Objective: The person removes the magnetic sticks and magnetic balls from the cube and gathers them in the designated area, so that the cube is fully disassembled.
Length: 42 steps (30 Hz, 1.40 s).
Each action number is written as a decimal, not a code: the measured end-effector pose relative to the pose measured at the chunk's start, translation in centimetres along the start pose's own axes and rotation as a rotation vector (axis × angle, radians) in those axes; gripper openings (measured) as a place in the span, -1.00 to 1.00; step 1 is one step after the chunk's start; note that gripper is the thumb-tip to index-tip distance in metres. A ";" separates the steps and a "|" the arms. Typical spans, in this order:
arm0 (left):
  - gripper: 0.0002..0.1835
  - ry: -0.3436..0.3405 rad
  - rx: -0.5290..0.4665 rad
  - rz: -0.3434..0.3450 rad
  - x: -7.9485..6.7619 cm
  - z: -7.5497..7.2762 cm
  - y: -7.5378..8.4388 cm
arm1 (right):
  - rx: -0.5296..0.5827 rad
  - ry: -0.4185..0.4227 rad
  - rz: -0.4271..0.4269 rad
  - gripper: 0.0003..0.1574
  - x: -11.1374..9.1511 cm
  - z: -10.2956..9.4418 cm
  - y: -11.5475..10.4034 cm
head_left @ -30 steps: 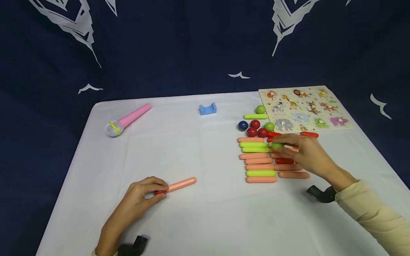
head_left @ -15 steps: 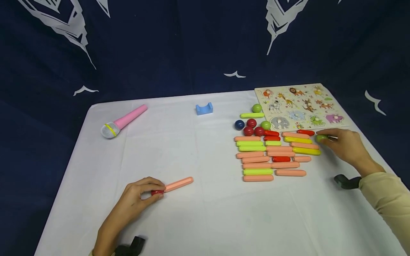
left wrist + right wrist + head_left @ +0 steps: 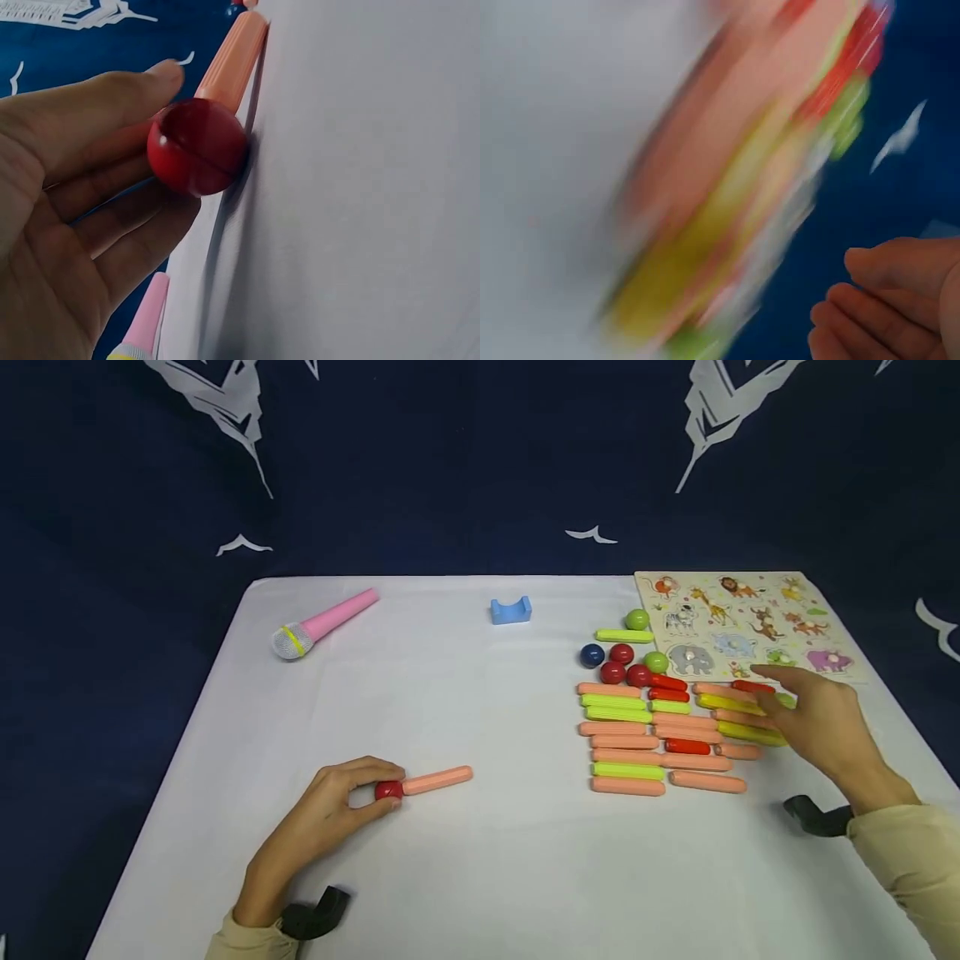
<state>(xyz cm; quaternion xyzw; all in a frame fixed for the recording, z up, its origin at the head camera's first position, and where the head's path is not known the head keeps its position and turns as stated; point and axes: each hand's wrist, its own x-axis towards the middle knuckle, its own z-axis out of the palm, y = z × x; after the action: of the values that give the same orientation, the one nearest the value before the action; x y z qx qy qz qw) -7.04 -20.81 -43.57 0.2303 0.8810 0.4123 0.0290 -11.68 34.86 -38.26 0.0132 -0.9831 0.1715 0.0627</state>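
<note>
My left hand (image 3: 330,806), at the front left of the table, holds a glossy red ball (image 3: 388,790) between thumb and fingers. A salmon-coloured ribbed stick (image 3: 438,781) lies end-on against that ball and points right; the left wrist view shows the ball (image 3: 199,146) at the stick's near end. My right hand (image 3: 825,722) hovers over the right edge of the laid-out sticks, fingers relaxed, with nothing held. Just beyond its fingers sits a green ball (image 3: 785,700), partly covered. In the blurred right wrist view the hand (image 3: 892,300) is apart from the sticks.
Rows of salmon, green, yellow and red sticks (image 3: 626,742) lie at the right, with several balls (image 3: 622,653) behind them. An animal puzzle board (image 3: 738,618) lies at the back right. A blue cradle-shaped block (image 3: 512,611) and a pink toy microphone (image 3: 326,624) are farther left.
My right hand carried a green ball to the right end of the sticks, let it go there and drew back off it. The left hand keeps its hold on the red ball.
</note>
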 end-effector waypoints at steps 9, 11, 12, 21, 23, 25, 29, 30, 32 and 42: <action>-0.64 -0.017 -0.021 0.014 0.7 0.8 -0.2 | 0.216 -0.175 -0.511 -0.55 -1.5 6.8 -16.7; -0.64 -0.016 -0.032 0.005 0.6 1.0 -0.3 | 0.245 -0.260 -0.596 -0.58 -1.8 8.8 -19.7; -0.65 -0.014 -0.040 0.004 0.5 1.2 -0.4 | 0.247 -0.298 -0.634 -0.59 -2.0 9.7 -21.1; -0.65 -0.015 -0.170 -0.020 0.2 1.6 -0.4 | 0.177 -0.379 -0.765 -0.68 -3.1 13.7 -26.4; -0.65 -0.031 -0.193 -0.025 0.2 1.6 -0.4 | 0.184 -0.368 -0.764 -0.69 -3.2 13.7 -26.2; -0.66 -0.055 -0.224 -0.007 0.3 1.7 -0.4 | 0.186 -0.369 -0.756 -0.70 -3.4 13.5 -25.9; -0.70 -0.112 -0.280 0.065 0.4 2.1 -0.1 | 0.166 -0.366 -0.754 -0.72 -4.1 12.9 -25.2; -0.71 -0.126 -0.292 0.083 0.5 2.2 -0.1 | 0.155 -0.363 -0.759 -0.72 -4.3 12.8 -25.0; -0.73 -0.150 -0.305 0.108 0.5 2.4 0.1 | 0.128 -0.351 -0.774 -0.71 -4.7 12.5 -24.5; -0.71 -0.118 -0.269 0.036 0.3 1.2 -0.3 | 0.220 -0.331 -0.609 -0.64 -5.2 9.2 -18.4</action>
<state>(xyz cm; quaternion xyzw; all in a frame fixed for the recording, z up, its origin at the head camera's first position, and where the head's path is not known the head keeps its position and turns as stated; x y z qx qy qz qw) -7.15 -19.98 -44.56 0.2640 0.8103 0.5127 0.1039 -6.72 14.49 -41.33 0.3395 -0.9066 0.2455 -0.0507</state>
